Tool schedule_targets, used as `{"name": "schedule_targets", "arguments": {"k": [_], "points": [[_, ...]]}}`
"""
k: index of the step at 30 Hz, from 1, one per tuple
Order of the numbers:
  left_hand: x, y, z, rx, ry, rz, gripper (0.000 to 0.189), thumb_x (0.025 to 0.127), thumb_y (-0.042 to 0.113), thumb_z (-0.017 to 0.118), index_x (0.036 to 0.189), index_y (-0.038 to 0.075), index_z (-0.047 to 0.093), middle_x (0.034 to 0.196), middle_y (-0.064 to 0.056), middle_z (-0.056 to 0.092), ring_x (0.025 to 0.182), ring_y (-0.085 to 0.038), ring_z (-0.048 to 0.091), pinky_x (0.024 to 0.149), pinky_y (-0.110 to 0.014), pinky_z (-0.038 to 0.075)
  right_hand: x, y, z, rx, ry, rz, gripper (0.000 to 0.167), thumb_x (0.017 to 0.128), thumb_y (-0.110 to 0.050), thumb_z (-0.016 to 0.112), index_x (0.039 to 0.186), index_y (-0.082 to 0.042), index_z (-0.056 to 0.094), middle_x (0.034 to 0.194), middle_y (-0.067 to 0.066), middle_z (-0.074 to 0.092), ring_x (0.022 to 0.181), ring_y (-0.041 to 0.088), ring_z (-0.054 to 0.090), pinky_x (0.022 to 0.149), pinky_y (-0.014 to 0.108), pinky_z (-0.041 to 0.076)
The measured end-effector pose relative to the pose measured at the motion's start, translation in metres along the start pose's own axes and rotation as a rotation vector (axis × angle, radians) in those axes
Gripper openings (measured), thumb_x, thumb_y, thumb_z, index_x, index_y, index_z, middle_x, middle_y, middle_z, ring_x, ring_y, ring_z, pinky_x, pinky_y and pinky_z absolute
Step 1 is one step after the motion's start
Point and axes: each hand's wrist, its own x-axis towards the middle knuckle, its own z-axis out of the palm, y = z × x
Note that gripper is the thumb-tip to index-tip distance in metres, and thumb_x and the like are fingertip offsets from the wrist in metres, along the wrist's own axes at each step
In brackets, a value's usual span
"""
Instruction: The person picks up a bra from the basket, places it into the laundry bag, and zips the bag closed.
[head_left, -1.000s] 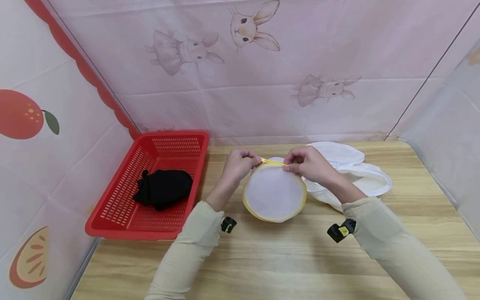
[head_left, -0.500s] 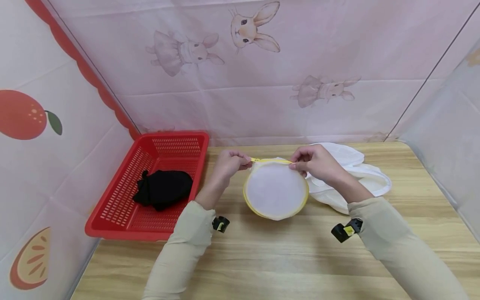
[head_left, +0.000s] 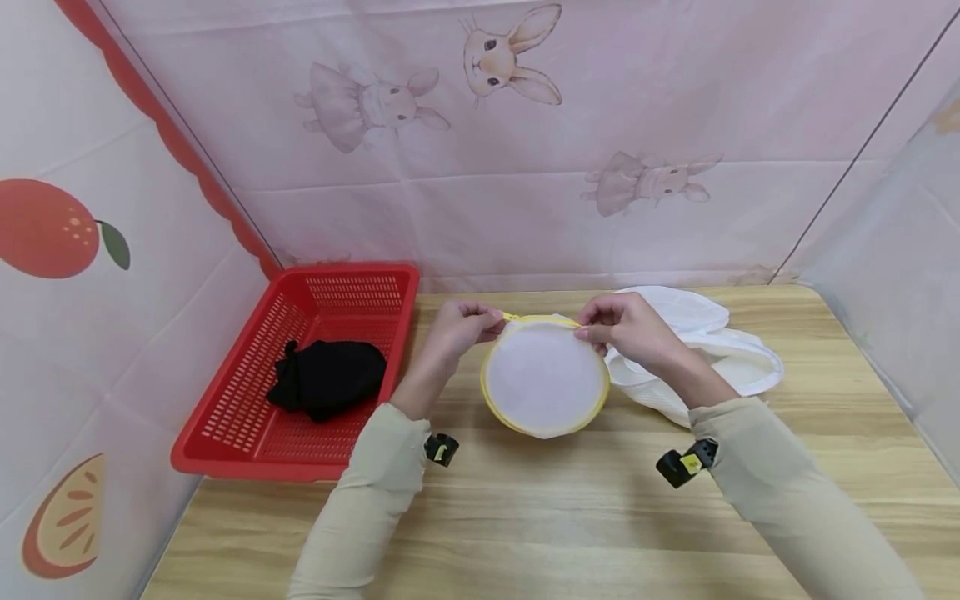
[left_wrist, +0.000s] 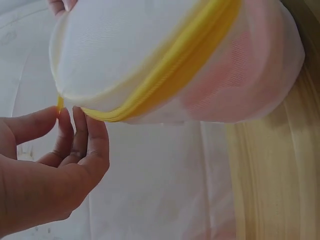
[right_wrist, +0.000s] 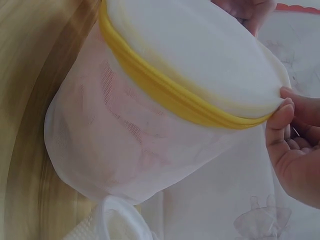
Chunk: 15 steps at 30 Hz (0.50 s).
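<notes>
A round white mesh laundry bag (head_left: 545,379) with a yellow zipper stands on the table between both hands, its lid facing up. Pink fabric shows through its wall (right_wrist: 115,140) in the right wrist view. My left hand (head_left: 461,332) pinches the small yellow zipper pull (left_wrist: 60,103) between thumb and index finger, at the lid's far left edge. At the far right of the rim, my right hand (head_left: 626,327) pinches the bag's edge beside the zipper, thumb against curled fingers (right_wrist: 280,120).
To the left stands a red plastic basket (head_left: 225,468) with a bundled black garment (head_left: 333,379) inside. Two white mesh laundry bags, one upper (head_left: 671,308) and one lower, opened one (head_left: 742,371), lie behind and beside my right hand. A fabric wall (head_left: 495,225) borders the table's back.
My left hand has moved left with the zipper pull, then held there. The bag shifted slightly right, then back left with my right hand still gripping its rim.
</notes>
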Motion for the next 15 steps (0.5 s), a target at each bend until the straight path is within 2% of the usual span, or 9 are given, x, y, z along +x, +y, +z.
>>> {"name": "schedule_targets", "arguments": {"k": [8, 12, 15], "points": [[0.004, -0.02, -0.004, 0.077, -0.027, -0.008, 0.025, 0.091, 0.023, 0.058, 0.093, -0.002, 0.063, 0.093, -0.016, 0.063, 0.082, -0.02, 0.061, 0.08, -0.033, 0.051, -0.001, 0.014, -0.006, 0.079, 0.032, 0.011, 0.012, 0.083, 0.002, 0.063, 0.088, 0.012, 0.057, 0.066, 0.004, 0.056, 0.056, 0.012, 0.051, 0.054, 0.026, 0.048], [0.003, -0.028, -0.008, 0.076, -0.028, -0.021, 0.026, 0.091, 0.021, 0.057, 0.095, -0.004, 0.062, 0.094, -0.016, 0.064, 0.083, -0.021, 0.062, 0.078, -0.033, 0.052, -0.002, 0.023, -0.01, 0.166, 0.079, 0.005, 0.007, 0.083, 0.004, 0.061, 0.087, 0.01, 0.057, 0.068, 0.001, 0.056, 0.055, 0.01, 0.051, 0.054, 0.023, 0.047], [0.004, -0.035, -0.009, 0.049, -0.041, -0.04, 0.025, 0.091, 0.017, 0.057, 0.099, -0.006, 0.061, 0.091, -0.016, 0.064, 0.078, -0.019, 0.062, 0.077, -0.033, 0.052, -0.002, 0.03, -0.011, 0.28, 0.101, 0.024, 0.003, 0.084, 0.009, 0.057, 0.084, 0.006, 0.057, 0.07, 0.001, 0.056, 0.056, 0.01, 0.051, 0.054, 0.021, 0.047]]}}
